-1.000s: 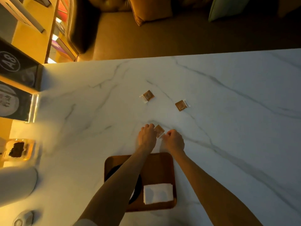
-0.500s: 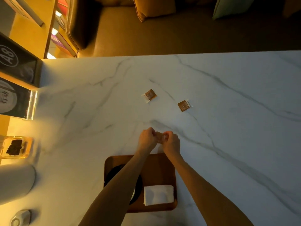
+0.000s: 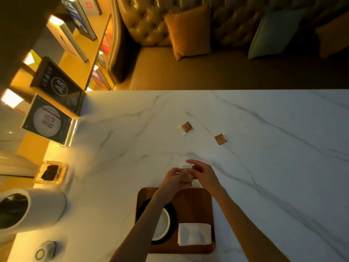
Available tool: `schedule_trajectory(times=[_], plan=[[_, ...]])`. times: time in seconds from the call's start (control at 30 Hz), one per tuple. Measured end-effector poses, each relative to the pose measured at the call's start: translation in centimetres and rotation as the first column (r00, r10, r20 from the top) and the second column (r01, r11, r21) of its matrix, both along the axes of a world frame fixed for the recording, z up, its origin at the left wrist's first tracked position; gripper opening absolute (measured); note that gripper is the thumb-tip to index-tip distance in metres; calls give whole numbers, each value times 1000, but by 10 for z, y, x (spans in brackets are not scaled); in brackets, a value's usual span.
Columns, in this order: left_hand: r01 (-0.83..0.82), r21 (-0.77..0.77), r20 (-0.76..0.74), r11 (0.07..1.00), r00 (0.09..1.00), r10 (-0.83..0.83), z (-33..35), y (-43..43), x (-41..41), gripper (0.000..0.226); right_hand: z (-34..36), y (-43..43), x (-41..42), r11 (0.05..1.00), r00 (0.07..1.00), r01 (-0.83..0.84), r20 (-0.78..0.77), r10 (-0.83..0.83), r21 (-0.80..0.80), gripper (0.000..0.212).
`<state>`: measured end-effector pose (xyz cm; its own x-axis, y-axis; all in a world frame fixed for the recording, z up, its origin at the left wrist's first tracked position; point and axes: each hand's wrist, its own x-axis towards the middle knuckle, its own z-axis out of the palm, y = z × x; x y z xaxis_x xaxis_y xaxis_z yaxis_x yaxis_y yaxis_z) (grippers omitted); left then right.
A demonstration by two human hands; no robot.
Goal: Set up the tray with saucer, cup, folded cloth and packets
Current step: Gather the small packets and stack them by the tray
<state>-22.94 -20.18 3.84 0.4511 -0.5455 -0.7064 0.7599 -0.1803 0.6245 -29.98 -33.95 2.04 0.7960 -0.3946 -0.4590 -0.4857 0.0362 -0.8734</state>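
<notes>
I am holding one small brown packet (image 3: 186, 173) between my two hands, just past the far edge of the wooden tray (image 3: 196, 201). My left hand (image 3: 172, 178) is pinching its left side, and my right hand (image 3: 204, 174) is closing its fingers on the right side and top. The packet is sitting above the white marbled surface (image 3: 273, 167); I cannot tell whether it is touching it. On the tray, a black saucer (image 3: 172, 218) is lying at the left with a white cup (image 3: 162, 226) on it, partly hidden by my left forearm. A folded white cloth (image 3: 194, 234) is lying in the near right corner of the tray. Two more packets are lying farther out on the surface, well apart from my hands: one (image 3: 186, 127) to the left, another (image 3: 221, 138) to the right
</notes>
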Motion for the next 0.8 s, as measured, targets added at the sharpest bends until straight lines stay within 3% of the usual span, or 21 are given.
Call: schedule_trajectory(times=[0.1, 0.17, 0.3, 0.43, 0.57, 0.8], plan=[[70, 74, 69, 995, 995, -75, 2, 10, 11, 26, 1, 2, 16, 980, 983, -182, -22, 181, -80, 37], [50, 128, 133, 990, 989, -67, -3, 13, 23, 20, -1, 3, 28, 976, 978, -208, -19, 208, -65, 40], [-92, 258, 198, 962, 979, 40, -20, 4, 55, 22, -10, -4, 57, 978, 988, -149, -60, 141, -146, 37], [-160, 218, 192, 963, 974, 118, -40, -10, 86, 18, -20, -31, 94, 927, 989, -99, -135, 53, -361, 23], [-255, 211, 150, 944, 962, 227, -63, -25, 112, 9, -31, -65, 140, 815, 978, -182, -188, 92, -550, 22], [-309, 217, 80, 926, 951, 298, -103, -40, 135, 18, -61, -106, 205, 536, 897, -443, -346, 276, -719, 21]])
